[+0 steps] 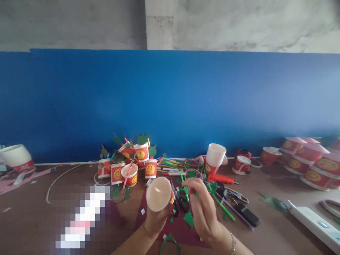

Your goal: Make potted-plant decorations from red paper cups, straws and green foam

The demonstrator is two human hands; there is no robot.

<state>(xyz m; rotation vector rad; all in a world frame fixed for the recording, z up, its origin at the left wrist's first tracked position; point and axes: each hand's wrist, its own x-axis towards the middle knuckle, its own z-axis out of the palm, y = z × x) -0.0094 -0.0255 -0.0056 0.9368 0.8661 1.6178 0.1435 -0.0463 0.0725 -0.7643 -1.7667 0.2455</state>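
Note:
My left hand (156, 221) is wrapped round a white-rimmed red paper cup (159, 194), tilted so that its pale inside faces me. Just to the right of it, my right hand (204, 210) hangs with loosely bent fingers pointing at the cup, apart from it. I see nothing between those fingers. Black-handled scissors (183, 203) lie below, between the two hands. Green paper scraps (188, 219) are scattered about on a dark red sheet (148, 225) under my hands.
Red cups with green paper pieces and straws (130, 173) stand at the back. Behind my right hand are a stack of white cups (215, 156), an orange cutter (221, 179) and keys with a black fob (248, 214). A white power strip (316, 221) lies at right.

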